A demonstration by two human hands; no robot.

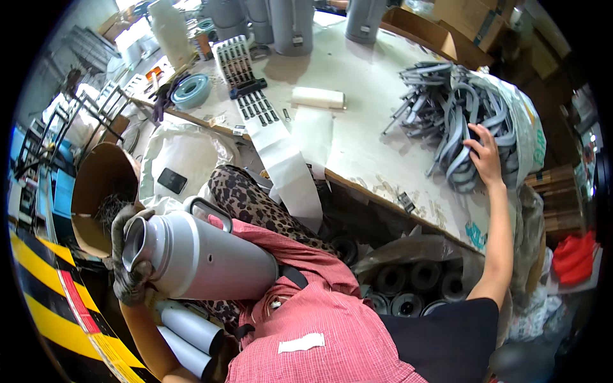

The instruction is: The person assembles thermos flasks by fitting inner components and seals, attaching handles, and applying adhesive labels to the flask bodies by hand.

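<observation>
My left hand [133, 262], in a dark grey glove, is closed round the spouted mouth of a grey jug body [217, 258]. The jug lies tilted across my lap, its loop handle [211, 214] upward and a small hole in its side. At the table's right, my bare right hand [486, 157] reaches into a heap of curved grey plastic handles [447, 115]. Its fingers are bent over one handle at the heap's near side; the fingertips partly merge with the pile. The handles spill from a white plastic bag [523, 121].
The worktable [370, 140] carries a label strip [274, 137], a white roll [318, 97], a pale blue tape roll [190, 90] and standing grey jugs [290, 25]. A phone [172, 180] rests on a white sack. Left stands a cardboard box [96, 185]; black round parts [406, 304] lie below the table.
</observation>
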